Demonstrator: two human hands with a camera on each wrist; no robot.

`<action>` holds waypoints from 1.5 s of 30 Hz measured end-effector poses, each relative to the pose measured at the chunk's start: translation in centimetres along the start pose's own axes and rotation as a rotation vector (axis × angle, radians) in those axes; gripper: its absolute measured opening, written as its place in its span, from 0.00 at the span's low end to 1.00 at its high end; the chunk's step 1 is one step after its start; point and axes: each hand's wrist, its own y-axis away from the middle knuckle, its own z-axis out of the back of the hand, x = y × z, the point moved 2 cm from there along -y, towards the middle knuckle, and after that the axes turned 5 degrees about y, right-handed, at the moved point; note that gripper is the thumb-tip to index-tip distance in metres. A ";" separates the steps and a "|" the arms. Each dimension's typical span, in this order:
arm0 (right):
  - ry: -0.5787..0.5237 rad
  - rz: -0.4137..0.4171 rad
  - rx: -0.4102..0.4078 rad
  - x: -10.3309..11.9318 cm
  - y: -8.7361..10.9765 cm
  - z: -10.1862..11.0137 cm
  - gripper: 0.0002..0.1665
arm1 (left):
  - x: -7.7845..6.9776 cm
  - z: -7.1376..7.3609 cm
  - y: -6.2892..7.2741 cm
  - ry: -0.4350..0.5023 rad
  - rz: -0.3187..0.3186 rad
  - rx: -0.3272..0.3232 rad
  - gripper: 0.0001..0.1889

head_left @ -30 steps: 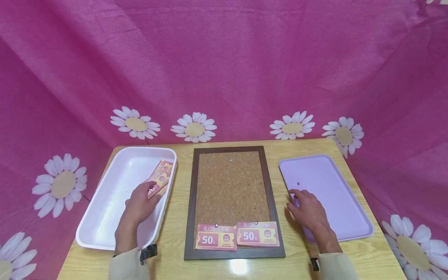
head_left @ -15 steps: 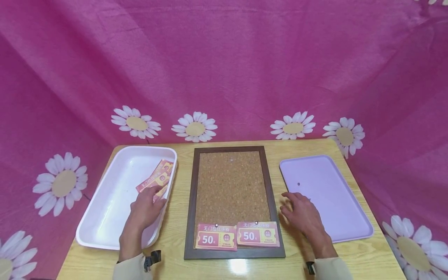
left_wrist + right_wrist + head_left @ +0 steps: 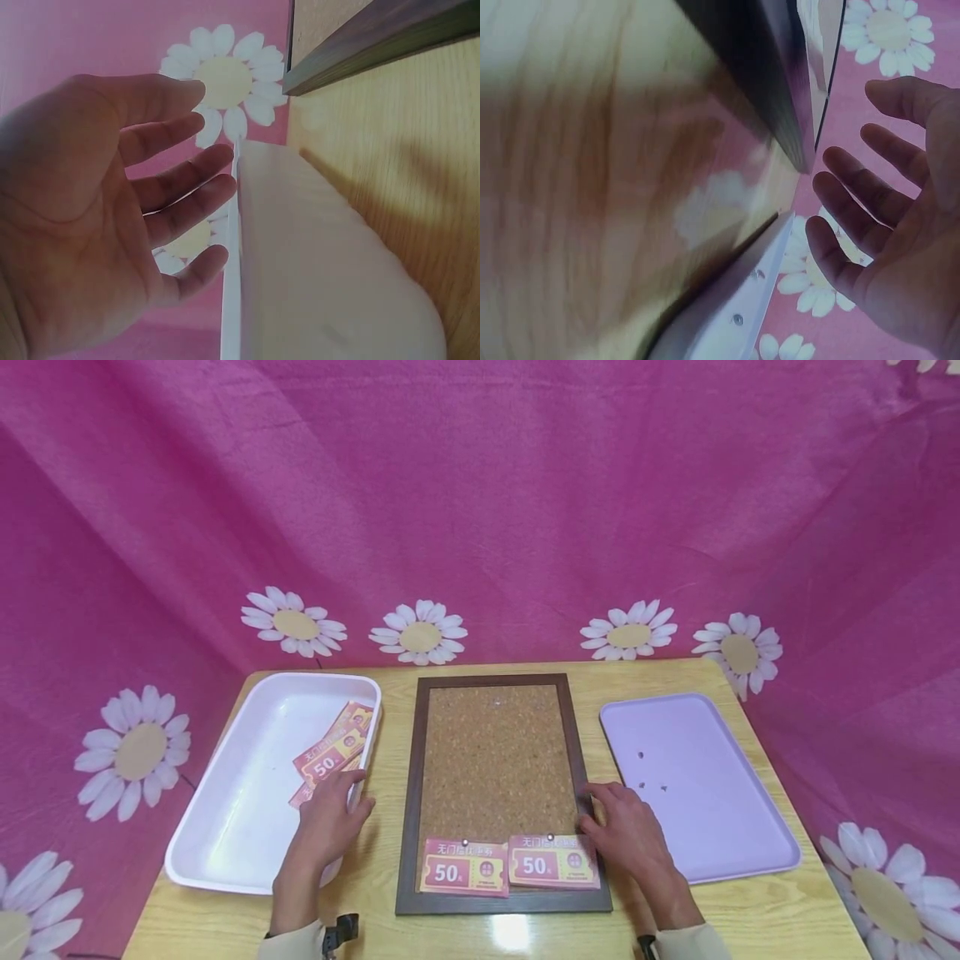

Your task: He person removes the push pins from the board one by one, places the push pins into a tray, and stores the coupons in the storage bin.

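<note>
My left hand point(image 3: 328, 822) hovers over the right rim of the white tub point(image 3: 213, 827), its fingers loosely bent with nothing between them. Several pink and yellow coupons point(image 3: 330, 757) lie in that tub, just beyond the fingertips. Above the right edge of the framed cork board point(image 3: 495, 760) is my right hand point(image 3: 626, 827), also holding nothing, its fingers relaxed and apart in the right wrist view. Two coupons marked 50 are on the board's lower part, a left coupon point(image 3: 463, 868) and a right coupon point(image 3: 553, 862); each has a small pin at its top edge.
A shallow purple tray point(image 3: 712, 793) lies at the right with a few small pins point(image 3: 641, 755) in it. The wooden table point(image 3: 390, 735) carries everything. Behind it hangs a pink cloth point(image 3: 480, 527) with white daisies.
My left hand has drawn back from the coupons to the tub's right rim. My right hand has moved left from the purple tray to the board's edge, uncovering more pins.
</note>
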 end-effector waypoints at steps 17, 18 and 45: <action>0.023 0.121 -0.045 3.6 0.6 -1.1 0.22 | -1.4 -2.0 0.7 -0.043 -0.120 -0.049 0.20; 0.026 0.128 -0.036 3.9 0.5 -1.2 0.22 | -1.5 -2.3 0.8 -0.057 -0.120 -0.038 0.20; 0.106 0.374 0.113 11.0 1.3 -2.6 0.18 | -4.7 -6.5 3.2 -0.175 -0.162 0.192 0.20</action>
